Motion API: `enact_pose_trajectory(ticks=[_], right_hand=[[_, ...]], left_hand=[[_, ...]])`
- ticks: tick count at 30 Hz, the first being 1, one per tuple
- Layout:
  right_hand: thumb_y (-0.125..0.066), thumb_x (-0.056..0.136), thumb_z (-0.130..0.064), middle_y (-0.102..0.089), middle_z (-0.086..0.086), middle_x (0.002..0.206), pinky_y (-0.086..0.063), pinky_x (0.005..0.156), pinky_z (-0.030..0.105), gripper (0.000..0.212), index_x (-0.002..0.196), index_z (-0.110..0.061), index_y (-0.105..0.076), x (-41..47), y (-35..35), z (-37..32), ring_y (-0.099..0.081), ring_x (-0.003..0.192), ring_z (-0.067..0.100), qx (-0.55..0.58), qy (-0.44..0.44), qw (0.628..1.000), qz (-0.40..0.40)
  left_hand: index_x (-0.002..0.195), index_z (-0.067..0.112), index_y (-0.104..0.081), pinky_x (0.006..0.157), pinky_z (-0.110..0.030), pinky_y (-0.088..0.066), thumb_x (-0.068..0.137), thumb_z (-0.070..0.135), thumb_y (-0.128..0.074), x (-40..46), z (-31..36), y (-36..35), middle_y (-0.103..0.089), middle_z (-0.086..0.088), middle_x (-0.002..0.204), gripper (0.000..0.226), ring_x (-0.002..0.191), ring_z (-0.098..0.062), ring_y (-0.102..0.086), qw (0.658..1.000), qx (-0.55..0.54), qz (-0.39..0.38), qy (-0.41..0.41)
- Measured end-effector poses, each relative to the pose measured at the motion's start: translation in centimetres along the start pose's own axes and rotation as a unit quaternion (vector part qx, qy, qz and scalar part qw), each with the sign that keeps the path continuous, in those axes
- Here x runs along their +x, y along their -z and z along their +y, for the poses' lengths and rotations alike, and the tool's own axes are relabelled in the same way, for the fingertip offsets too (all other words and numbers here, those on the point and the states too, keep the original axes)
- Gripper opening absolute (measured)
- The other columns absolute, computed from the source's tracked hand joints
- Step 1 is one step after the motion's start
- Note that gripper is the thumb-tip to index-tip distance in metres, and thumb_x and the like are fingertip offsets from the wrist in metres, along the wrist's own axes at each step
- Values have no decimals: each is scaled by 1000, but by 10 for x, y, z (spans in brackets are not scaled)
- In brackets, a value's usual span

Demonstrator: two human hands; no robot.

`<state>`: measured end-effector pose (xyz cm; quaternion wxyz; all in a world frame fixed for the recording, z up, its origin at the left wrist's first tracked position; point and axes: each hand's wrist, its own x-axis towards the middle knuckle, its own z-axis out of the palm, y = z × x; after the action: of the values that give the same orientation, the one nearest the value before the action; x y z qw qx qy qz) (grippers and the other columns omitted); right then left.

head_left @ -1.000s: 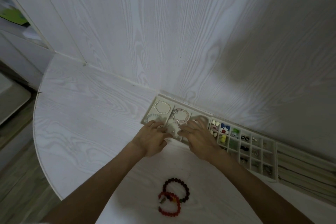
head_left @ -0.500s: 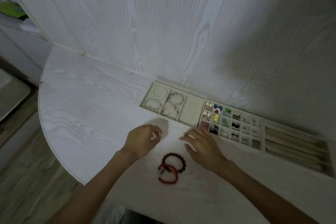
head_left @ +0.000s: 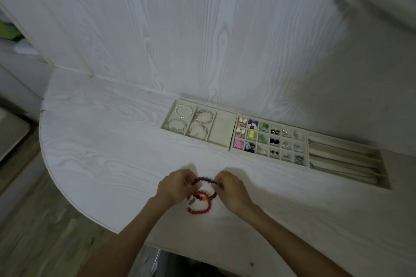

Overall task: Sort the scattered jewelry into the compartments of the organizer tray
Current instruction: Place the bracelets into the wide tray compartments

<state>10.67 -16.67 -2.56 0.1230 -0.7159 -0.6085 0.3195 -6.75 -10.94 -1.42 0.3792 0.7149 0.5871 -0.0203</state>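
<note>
Two bead bracelets lie near the table's front edge. My left hand and my right hand each pinch one side of the dark red bracelet. The bright red bracelet lies just below it, partly overlapping. The beige organizer tray stands against the wall. Its left section holds a pearl bracelet, a pale bracelet and two pinkish bracelets; one long compartment is bare. The small-grid section holds earrings and coloured charms.
A long slotted tray section lies at the right, against the white wood-grain wall. The rounded white table ends at a curved edge on the left and front, with wooden floor beyond it.
Both hands have left the tray's bracelet compartments and come back toward me. They now pinch the dark red bracelet, which earlier lay untouched on the table.
</note>
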Motion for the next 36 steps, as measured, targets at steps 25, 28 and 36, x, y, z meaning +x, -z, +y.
enact_pose_trajectory(ticks=[25, 28, 36], right_hand=[[-73, 81, -30, -74, -6, 91, -54, 77, 25, 17, 94, -20, -76, 109, 106, 9, -67, 84, 6, 172, -36, 949, 263], [-73, 81, -25, -74, -4, 90, -56, 75, 27, 15, 93, -17, -76, 119, 106, 12, -68, 80, 7, 149, -28, 958, 244], [-75, 78, -27, -72, -6, 75, -47, 61, 19, 10, 85, -21, -77, 141, 105, 21, -60, 64, 5, 8, 21, 966, 257]], left_hand=[[97, 28, -63, 77, -28, -50, 84, 33, -67, 123, 94, 60, -64, 15, 86, 15, 86, -9, -64, 978, -126, 157, -60], [89, 32, -61, 77, -28, -51, 83, 37, -67, 136, 93, 58, -68, 14, 87, 10, 88, -8, -65, 983, -84, 147, -64], [101, 34, -68, 82, -32, -50, 87, 38, -62, 156, 87, 58, -67, 8, 108, 16, 101, -15, -62, 986, 41, 134, -89]])
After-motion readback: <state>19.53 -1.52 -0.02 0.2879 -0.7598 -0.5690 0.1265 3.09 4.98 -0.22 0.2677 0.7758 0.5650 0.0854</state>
